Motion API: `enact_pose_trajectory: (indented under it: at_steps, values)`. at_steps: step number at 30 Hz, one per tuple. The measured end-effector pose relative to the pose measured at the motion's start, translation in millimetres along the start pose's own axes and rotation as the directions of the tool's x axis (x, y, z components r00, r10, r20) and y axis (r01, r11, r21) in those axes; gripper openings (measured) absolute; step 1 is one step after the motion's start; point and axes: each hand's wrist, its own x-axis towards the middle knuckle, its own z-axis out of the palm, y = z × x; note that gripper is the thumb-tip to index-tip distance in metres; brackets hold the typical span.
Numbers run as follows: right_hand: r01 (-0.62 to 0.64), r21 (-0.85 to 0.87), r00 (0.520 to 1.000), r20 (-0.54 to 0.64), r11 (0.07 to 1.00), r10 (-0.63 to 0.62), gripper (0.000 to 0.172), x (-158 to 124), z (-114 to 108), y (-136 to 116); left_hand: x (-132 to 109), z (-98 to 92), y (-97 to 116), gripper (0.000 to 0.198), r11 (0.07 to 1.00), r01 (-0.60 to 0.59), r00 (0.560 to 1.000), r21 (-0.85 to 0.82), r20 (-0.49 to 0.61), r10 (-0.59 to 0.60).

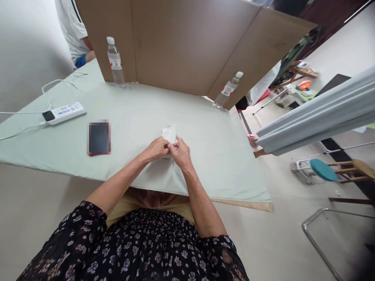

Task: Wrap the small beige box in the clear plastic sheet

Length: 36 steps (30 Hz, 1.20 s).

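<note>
Both my hands meet over the near middle of a table covered in pale green cloth (205,132). My left hand (157,149) and my right hand (181,153) are closed in a pinch on a small clear plastic bag (170,134), which sticks up just beyond my fingertips. The lower part of the bag is hidden behind my fingers. Whether anything is inside the bag cannot be made out.
A dark red-edged phone (99,138) lies left of my hands, and a white power strip (64,112) with cables lies further left. Two water bottles (115,62) (227,90) stand before a folded cardboard screen (187,43). Another person's sleeve (76,35) shows at far left.
</note>
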Motion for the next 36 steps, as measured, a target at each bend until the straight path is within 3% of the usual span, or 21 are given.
enact_pose_trajectory:
  at_steps: [2, 5, 7, 9, 12, 16, 19, 21, 23, 26, 29, 34, 36]
  values:
    - [0.02, 0.03, 0.997, 0.077, 0.999, -0.022, 0.052, -3, -5, -2, -2, -0.5, 1, 0.025, 0.996, 0.034, 0.999, -0.08, -0.022, -0.036]
    - [0.097, 0.022, 0.976, 0.194, 0.995, -0.1, 0.052, -4, -13, -2, -7, -2.2, 3, 0.057, 0.946, 0.132, 0.991, -0.297, 0.004, -0.137]
    - [0.167, -0.074, 0.956, 0.256, 0.983, -0.143, 0.057, -3, -17, -5, -10, -1.3, 5, 0.067, 0.882, 0.177, 0.982, -0.436, 0.02, -0.187]
    - [0.22, -0.192, 0.942, 0.296, 0.956, -0.157, 0.065, -1, -20, -8, -12, 2.5, 6, 0.066, 0.857, 0.183, 0.976, -0.483, -0.019, -0.219]
    - [0.267, -0.244, 0.926, 0.332, 0.932, -0.178, 0.07, 2, -22, -11, -14, 11.3, 8, 0.056, 0.901, 0.17, 0.963, -0.399, -0.127, -0.237]
    - [0.267, 0.048, 0.901, 0.342, 0.963, -0.267, 0.07, 3, -25, 5, -13, 19.7, 9, 0.05, 0.961, 0.181, 0.958, -0.207, -0.185, -0.22]
    - [0.147, 0.253, 0.967, 0.168, 0.956, -0.193, 0.064, 5, -24, 28, -11, 21.0, 8, 0.056, 0.975, 0.176, 0.966, -0.133, -0.166, -0.197]
    - [0.084, 0.295, 0.993, 0.05, 0.952, -0.103, 0.059, 8, -21, 39, -8, 20.3, 7, 0.061, 0.981, 0.166, 0.973, -0.103, -0.144, -0.18]
    - [0.075, 0.28, 0.997, -0.012, 0.957, -0.075, 0.056, 11, -18, 45, -5, 18.8, 6, 0.061, 0.983, 0.168, 0.977, -0.075, -0.117, -0.176]
    - [0.128, 0.22, 0.992, -0.023, 0.967, -0.126, 0.056, 19, -14, 44, -3, 16.1, 6, 0.056, 0.98, 0.19, 0.979, -0.056, -0.068, -0.194]
    - [0.182, 0.139, 0.981, 0.035, 0.973, -0.188, 0.06, 28, -9, 38, -4, 14.4, 8, 0.052, 0.978, 0.195, 0.979, -0.069, -0.048, -0.198]
    - [0.234, -0.024, 0.963, 0.143, 0.972, -0.228, 0.06, 44, -3, 33, -14, 15.2, 13, 0.07, 0.984, 0.137, 0.98, -0.114, -0.13, -0.151]
    - [0.245, -0.048, 0.96, 0.154, 0.968, -0.236, 0.058, 48, -2, 35, -16, 15.4, 13, 0.065, 0.987, 0.12, 0.983, -0.107, -0.125, -0.133]
